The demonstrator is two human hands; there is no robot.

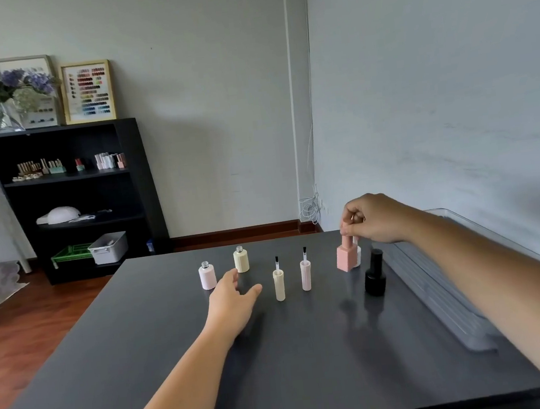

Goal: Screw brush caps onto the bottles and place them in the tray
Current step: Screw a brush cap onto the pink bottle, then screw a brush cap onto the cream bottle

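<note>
On the dark table stand an uncapped pale pink bottle (207, 277) and an uncapped cream bottle (241, 260). Two brush caps stand upside down with bristles up: a cream cap (279, 284) and a pink cap (305, 273). My left hand (233, 296) hovers open over the table between the two bottles and the cream cap, holding nothing. My right hand (373, 218) pinches the cap of a square salmon-pink bottle (347, 256); a white bottle (357, 256) is partly hidden behind it. A capped black bottle (375, 274) stands just in front.
A clear plastic tray (440, 289) lies along the table's right edge, next to the wall. A black shelf unit (73, 200) with small bottles and bins stands at the back left. The table's front edge is near the bottom of the view.
</note>
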